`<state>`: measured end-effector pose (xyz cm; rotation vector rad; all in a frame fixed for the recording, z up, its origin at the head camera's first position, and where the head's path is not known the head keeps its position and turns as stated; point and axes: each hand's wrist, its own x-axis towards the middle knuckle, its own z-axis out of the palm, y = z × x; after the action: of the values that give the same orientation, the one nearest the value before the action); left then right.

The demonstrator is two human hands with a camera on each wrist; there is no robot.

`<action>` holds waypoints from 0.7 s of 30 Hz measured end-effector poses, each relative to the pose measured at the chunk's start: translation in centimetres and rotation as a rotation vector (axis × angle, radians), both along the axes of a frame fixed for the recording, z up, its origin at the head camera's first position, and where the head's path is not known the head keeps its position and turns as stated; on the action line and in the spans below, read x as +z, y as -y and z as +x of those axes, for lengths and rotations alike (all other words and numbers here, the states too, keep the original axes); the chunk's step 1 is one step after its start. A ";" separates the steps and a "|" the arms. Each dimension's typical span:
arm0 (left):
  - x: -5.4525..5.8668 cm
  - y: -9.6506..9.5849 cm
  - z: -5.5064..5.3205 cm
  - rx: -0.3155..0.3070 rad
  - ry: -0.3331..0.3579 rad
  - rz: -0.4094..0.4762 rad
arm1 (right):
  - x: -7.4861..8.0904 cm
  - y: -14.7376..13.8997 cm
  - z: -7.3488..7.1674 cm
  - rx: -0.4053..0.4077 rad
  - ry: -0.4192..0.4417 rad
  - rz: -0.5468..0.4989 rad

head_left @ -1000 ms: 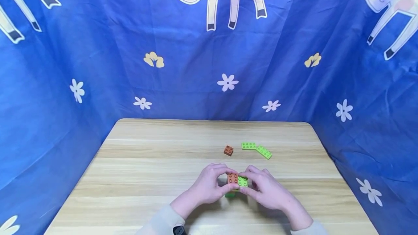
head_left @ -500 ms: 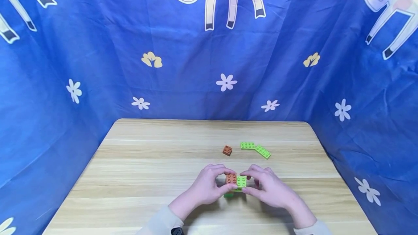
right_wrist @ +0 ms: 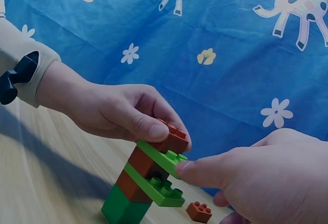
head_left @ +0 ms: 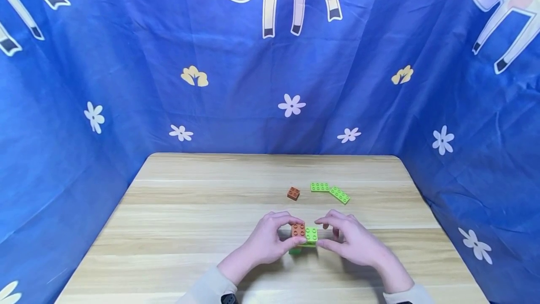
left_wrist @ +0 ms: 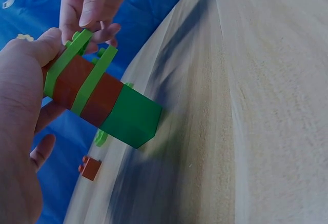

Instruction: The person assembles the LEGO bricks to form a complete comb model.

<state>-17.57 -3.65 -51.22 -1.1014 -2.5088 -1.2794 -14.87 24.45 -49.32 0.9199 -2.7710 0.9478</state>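
A tower of toy building bricks stands near the front middle of the table. Its base is a dark green brick (left_wrist: 133,115); above it, brown bricks alternate with two light green plates that jut out to the right. My left hand (head_left: 270,239) pinches the topmost brown brick (head_left: 298,230) between thumb and fingers. Beside the jutting end of the upper light green plate (head_left: 311,234) is my right hand (head_left: 356,243), thumb and index finger spread apart. In the right wrist view its fingertip overlaps that end, with the lower light green plate (right_wrist: 163,196) just below.
Behind the tower lies a loose brown brick (head_left: 293,193). Two loose light green plates, a straight one (head_left: 319,187) and an angled one (head_left: 339,195), lie to its right. A blue printed cloth (head_left: 236,107) surrounds the back and sides of the wooden table (head_left: 190,191).
My right thumb and fingers have come off the upper light green plate and drawn a little to the right, spreading apart. The left hand keeps its pinch on the top brown brick.
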 end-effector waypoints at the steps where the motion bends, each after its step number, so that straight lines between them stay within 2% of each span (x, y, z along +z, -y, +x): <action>1: 0.0 0.0 0.0 0.000 0.001 0.001 | -0.1 -0.1 0.0 0.004 0.004 -0.010; 8: 0.0 0.0 -0.1 0.005 0.015 -0.004 | -0.7 -1.2 -0.8 0.037 0.021 -0.130; 21: 0.0 0.0 0.1 0.022 0.036 -0.016 | -2.3 -3.4 -3.4 -0.093 0.009 -0.210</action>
<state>-17.44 -3.69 -51.17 -1.0607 -2.5539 -1.2865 -18.28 27.84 -51.60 0.7499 -2.6301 1.2000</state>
